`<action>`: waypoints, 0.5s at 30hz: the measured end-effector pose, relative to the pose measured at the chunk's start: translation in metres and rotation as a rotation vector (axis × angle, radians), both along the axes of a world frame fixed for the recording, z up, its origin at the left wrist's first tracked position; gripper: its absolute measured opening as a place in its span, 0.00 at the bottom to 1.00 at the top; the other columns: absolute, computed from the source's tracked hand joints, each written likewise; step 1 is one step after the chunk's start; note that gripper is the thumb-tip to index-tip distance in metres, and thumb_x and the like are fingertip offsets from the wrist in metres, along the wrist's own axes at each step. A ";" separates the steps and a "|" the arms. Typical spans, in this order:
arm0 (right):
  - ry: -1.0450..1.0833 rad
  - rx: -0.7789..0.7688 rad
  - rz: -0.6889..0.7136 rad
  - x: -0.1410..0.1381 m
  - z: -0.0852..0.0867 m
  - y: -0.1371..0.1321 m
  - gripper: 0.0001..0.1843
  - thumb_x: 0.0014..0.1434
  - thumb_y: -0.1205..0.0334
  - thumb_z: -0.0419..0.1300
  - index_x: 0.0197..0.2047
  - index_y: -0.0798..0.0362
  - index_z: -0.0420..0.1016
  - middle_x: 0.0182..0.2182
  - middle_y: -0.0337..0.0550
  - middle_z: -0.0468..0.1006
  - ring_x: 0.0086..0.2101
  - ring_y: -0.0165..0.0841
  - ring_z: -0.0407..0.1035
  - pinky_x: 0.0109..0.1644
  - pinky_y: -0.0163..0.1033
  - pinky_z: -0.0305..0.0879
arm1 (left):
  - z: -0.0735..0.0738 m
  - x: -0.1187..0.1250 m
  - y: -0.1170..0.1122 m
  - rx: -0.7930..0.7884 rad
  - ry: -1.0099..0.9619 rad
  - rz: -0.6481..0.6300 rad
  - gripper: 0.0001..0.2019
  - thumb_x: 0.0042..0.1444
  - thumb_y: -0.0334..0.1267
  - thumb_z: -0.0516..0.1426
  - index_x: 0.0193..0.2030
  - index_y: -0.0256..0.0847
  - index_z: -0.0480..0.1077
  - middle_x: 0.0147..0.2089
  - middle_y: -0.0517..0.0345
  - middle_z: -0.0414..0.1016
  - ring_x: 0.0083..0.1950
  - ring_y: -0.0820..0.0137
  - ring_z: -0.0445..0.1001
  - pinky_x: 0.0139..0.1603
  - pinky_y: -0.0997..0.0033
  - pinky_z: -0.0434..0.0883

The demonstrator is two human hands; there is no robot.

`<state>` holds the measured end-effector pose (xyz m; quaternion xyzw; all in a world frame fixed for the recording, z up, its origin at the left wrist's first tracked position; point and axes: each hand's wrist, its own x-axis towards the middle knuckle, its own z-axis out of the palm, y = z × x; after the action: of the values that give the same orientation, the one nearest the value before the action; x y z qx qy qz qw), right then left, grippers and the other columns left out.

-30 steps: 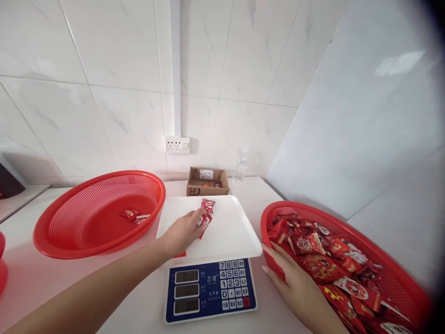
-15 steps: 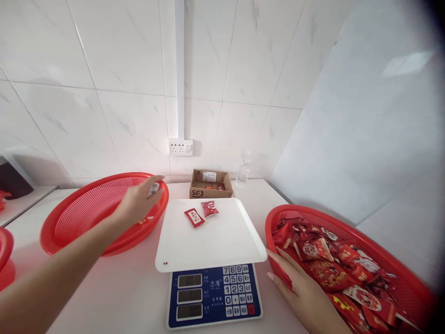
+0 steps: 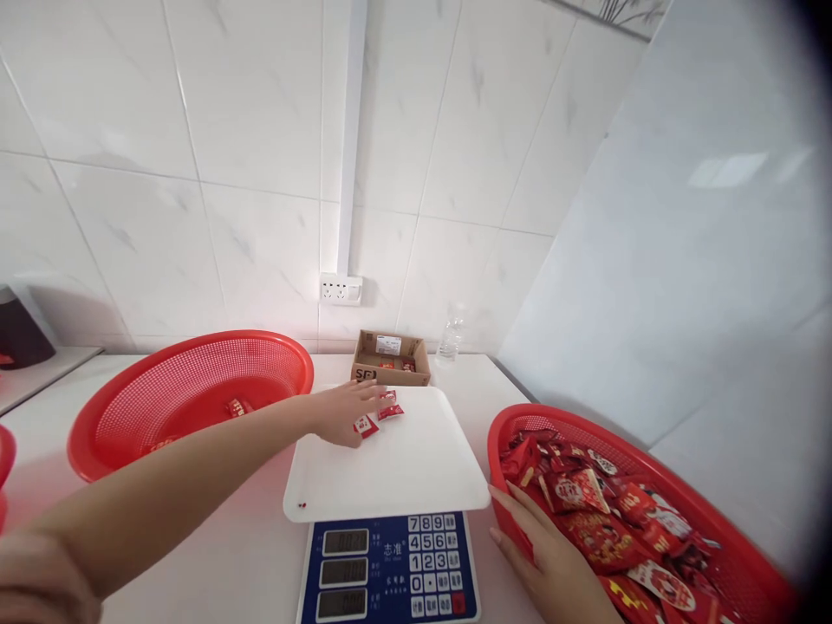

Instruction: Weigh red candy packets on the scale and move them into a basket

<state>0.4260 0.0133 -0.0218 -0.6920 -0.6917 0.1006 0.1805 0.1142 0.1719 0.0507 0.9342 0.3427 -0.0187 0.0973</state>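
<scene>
My left hand (image 3: 347, 412) is over the white weighing plate (image 3: 390, 477) of a digital scale, fingers stretched out and thumb apart. Just under and beyond its fingers lie small red candy packets: one (image 3: 366, 425) by the palm, another (image 3: 391, 412) beyond the fingers, and a third (image 3: 391, 395) partly hidden at the fingertips. At the right, my right hand (image 3: 546, 555) rests against the near-left rim of a red plastic basket (image 3: 503, 425), fingers extended and spread. Many red snack packets (image 3: 604, 529) fill that basket. Blue and white, the scale's keypad panel (image 3: 390, 572) faces me.
A second red basket (image 3: 188, 355) at the left holds a few red packets. Behind the scale stand a small cardboard box (image 3: 390, 374) with packets inside and a clear plastic bottle (image 3: 451, 336). Another red rim (image 3: 5, 455) shows at the left edge.
My left hand has moved right from over the left basket to the scale plate. A third packet now shows on the plate. My right hand stays at the basket rim.
</scene>
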 end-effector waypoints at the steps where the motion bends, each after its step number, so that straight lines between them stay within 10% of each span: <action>1: -0.005 0.006 0.000 0.000 0.000 0.000 0.26 0.60 0.50 0.48 0.57 0.51 0.68 0.60 0.48 0.64 0.59 0.41 0.58 0.60 0.48 0.59 | -0.003 0.009 0.004 0.003 0.009 -0.035 0.40 0.48 0.43 0.59 0.67 0.52 0.47 0.71 0.55 0.47 0.71 0.57 0.43 0.66 0.52 0.48; 5: -0.030 -0.024 0.009 0.000 0.002 0.000 0.27 0.60 0.52 0.47 0.58 0.53 0.68 0.60 0.49 0.64 0.59 0.40 0.58 0.60 0.46 0.60 | -0.016 0.029 0.017 0.086 0.005 -0.104 0.35 0.54 0.58 0.53 0.65 0.46 0.54 0.68 0.45 0.54 0.68 0.52 0.52 0.64 0.47 0.51; 15: -0.035 -0.018 0.064 0.013 -0.012 0.006 0.27 0.60 0.50 0.48 0.59 0.52 0.67 0.61 0.49 0.62 0.59 0.40 0.57 0.59 0.41 0.61 | -0.034 0.045 0.018 0.274 0.022 -0.042 0.16 0.60 0.46 0.54 0.50 0.38 0.67 0.49 0.51 0.71 0.46 0.65 0.72 0.46 0.56 0.71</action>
<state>0.4389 0.0193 -0.0343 -0.6728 -0.7155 0.1006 0.1589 0.1595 0.1901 0.0163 0.9455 0.3232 0.0158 -0.0355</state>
